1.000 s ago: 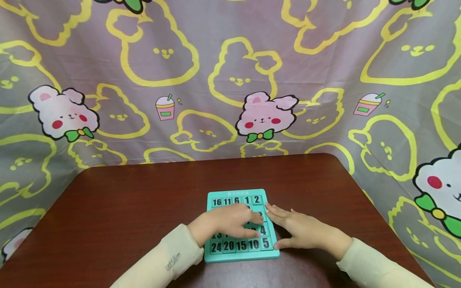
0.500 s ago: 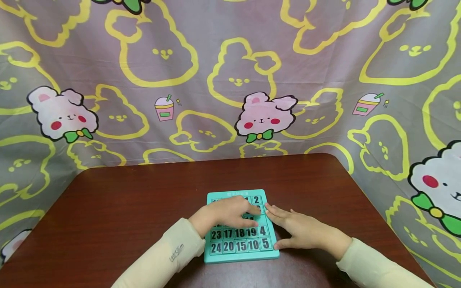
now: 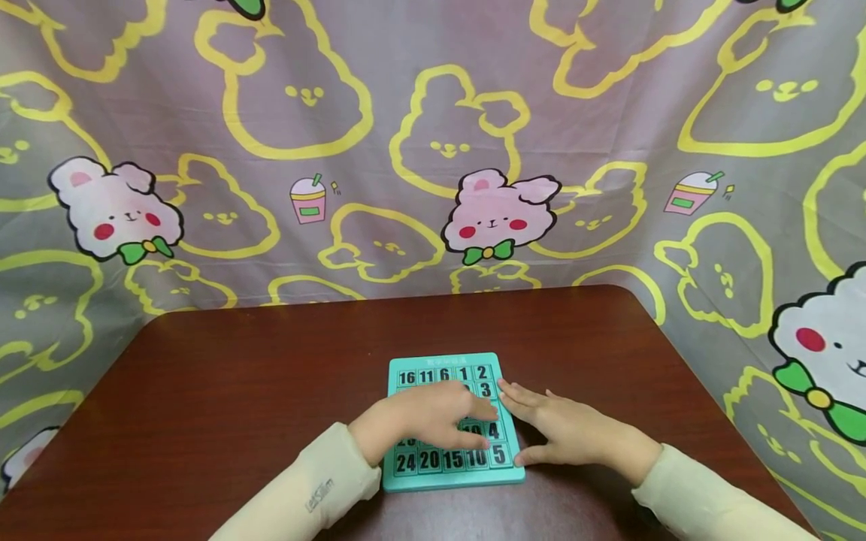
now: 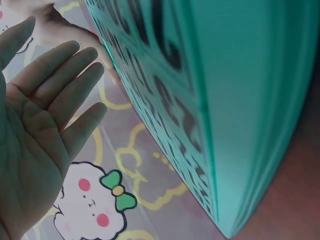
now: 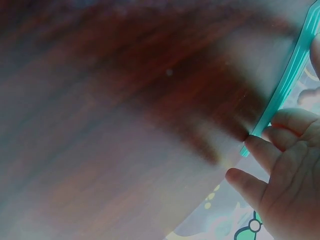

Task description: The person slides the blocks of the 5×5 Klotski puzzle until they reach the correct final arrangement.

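Note:
A turquoise sliding number puzzle [image 3: 455, 485] lies flat on the table, its tiles printed with black numbers. My left hand [image 3: 436, 413] reaches across it from the left, hiding the middle rows. Its index finger and thumb extend toward the right column, between tile 3 [image 3: 485, 390] and tile 4 [image 3: 494, 431]. Whether a fingertip presses a tile cannot be made out. In the left wrist view the fingers of that hand [image 4: 37, 125] look loosely spread. My right hand [image 3: 575, 430] rests alongside, fingertips and thumb against the puzzle's right edge; the right wrist view shows the fingers extended.
The dark reddish-brown table [image 3: 271, 376] extends around the puzzle on all sides. A grey curtain [image 3: 379, 135] with yellow outlines and cartoon rabbits hangs behind and beside the table.
Tile 3 has slid up the right column from the third row to the second. My left hand moved away from me with it, then came back nearer. My right hand stays put.

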### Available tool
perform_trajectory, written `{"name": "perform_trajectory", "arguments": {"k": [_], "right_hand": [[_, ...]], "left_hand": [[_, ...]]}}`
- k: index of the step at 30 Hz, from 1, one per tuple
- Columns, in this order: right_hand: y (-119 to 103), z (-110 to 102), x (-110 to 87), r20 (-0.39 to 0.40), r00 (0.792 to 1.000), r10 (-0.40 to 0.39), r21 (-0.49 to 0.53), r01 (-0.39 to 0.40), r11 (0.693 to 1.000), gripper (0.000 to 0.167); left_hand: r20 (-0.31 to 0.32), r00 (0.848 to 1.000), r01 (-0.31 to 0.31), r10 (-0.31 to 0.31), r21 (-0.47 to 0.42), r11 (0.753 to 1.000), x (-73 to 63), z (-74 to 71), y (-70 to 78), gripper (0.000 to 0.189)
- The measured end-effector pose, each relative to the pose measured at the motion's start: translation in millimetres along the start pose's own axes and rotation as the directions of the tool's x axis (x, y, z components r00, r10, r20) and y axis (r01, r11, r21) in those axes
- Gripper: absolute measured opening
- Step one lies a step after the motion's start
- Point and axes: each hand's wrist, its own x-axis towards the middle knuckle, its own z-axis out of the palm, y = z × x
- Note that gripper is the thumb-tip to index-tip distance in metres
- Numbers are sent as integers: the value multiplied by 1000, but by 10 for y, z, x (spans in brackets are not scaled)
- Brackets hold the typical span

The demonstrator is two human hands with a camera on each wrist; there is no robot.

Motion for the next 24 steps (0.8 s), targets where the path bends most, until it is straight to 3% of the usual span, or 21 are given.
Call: {"name": "perform_trajectory", "arguments": {"k": [7,11,24], "right_hand": [[-5,-14,2,-4,1000,-1,-13,1,1000,92],[-10,-19,4,-5,1000,-7,-25,7,1000,92],[-13,0,11,-3,1000,-3,-16,3,1000,92]], "left_hand": [[-1,996,-93,93,25,995,-39,37,112,42],[3,994,-111,111,15,994,-48,53,132,41],[1,998,-67,67,1,998,-54,79,55,41]]}}
